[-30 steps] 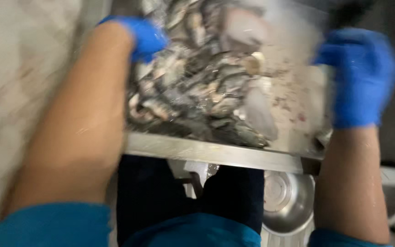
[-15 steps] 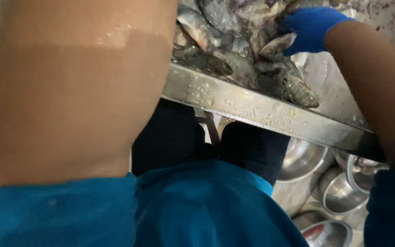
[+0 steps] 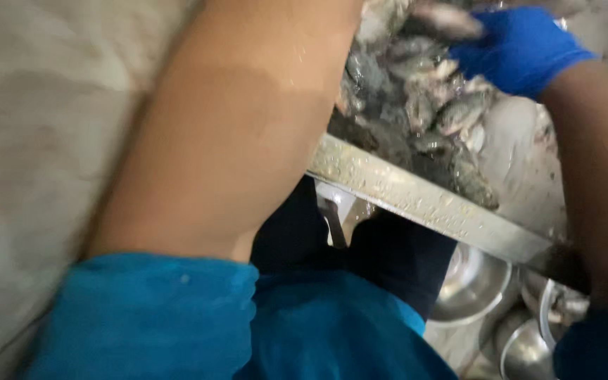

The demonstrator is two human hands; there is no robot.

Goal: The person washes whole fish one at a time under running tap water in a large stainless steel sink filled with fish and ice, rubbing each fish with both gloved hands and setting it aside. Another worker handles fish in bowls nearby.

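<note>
Since the earlier frame, the view has been shifted, and the right hand (image 3: 518,46), in a blue glove, is now seen at the far right of the pile of fish (image 3: 416,105). Its fingers are laid on the top of the pile; whether a fish is clasped cannot be told. The pile rests on the metal table (image 3: 431,204), against its near edge. The left hand is hidden beyond the bare left forearm (image 3: 226,134). Steel bowls (image 3: 469,285) are noted below the table edge.
</note>
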